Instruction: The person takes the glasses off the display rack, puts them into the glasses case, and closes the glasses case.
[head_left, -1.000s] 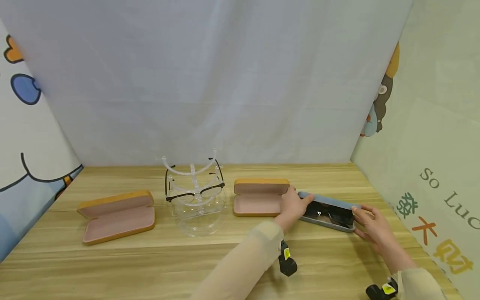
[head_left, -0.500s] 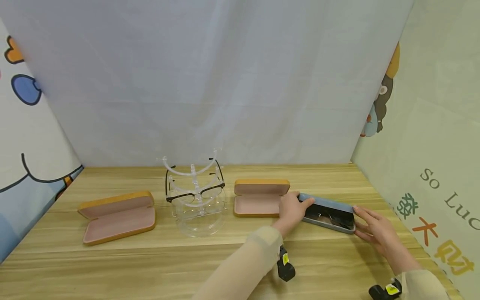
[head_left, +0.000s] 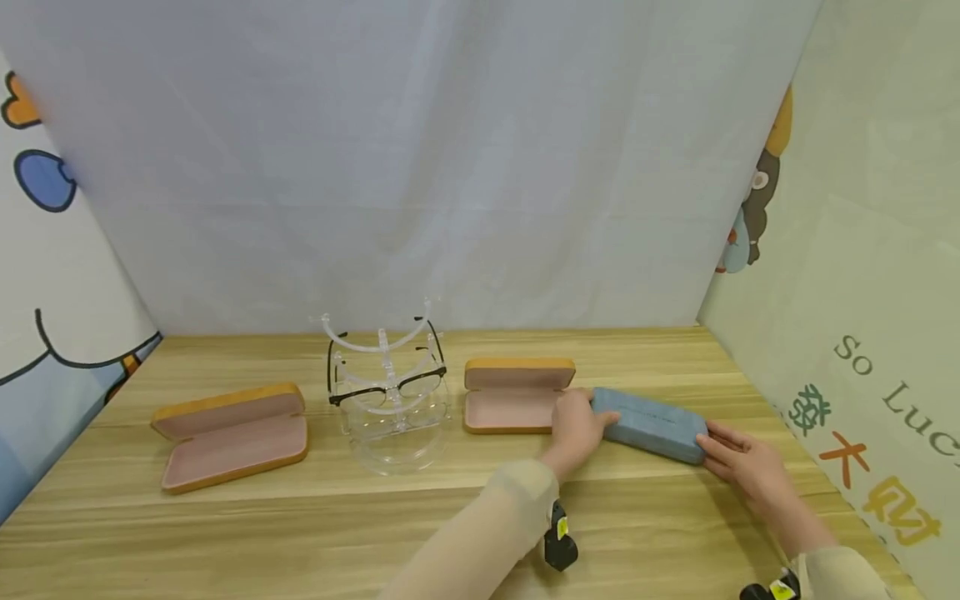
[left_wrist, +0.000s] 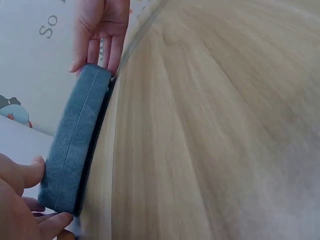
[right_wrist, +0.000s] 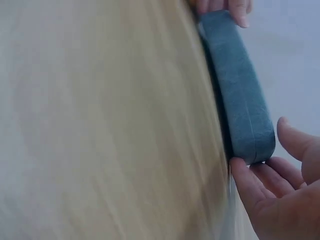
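Blue glasses case (head_left: 649,424) lies closed on the wooden table (head_left: 450,525), right of centre, angled with its left end farther back and its right end nearer. Left hand (head_left: 576,427) grips the case's left end, thumb on top and fingers curled round the near side; in the left wrist view the thumb and fingertips (left_wrist: 55,222) pinch that end of the case (left_wrist: 75,145). Right hand (head_left: 742,462) is at the right end, fingers fairly straight and touching the end of the case, thumb apart above it; right wrist view shows the fingertips (right_wrist: 245,175) against the case (right_wrist: 240,95), not wrapped round it. Just left of the blue case, touching or nearly so, an open orange case (head_left: 517,394) with pink lining. Further left a clear plastic display stand (head_left: 390,400) carrying one pair of black-framed glasses (head_left: 390,382). Far left, well apart, a second open orange case (head_left: 231,433), also pink inside. Grey cloth backdrop (head_left: 420,167) behind the table, cartoon-printed panels (head_left: 862,333) on both sides.
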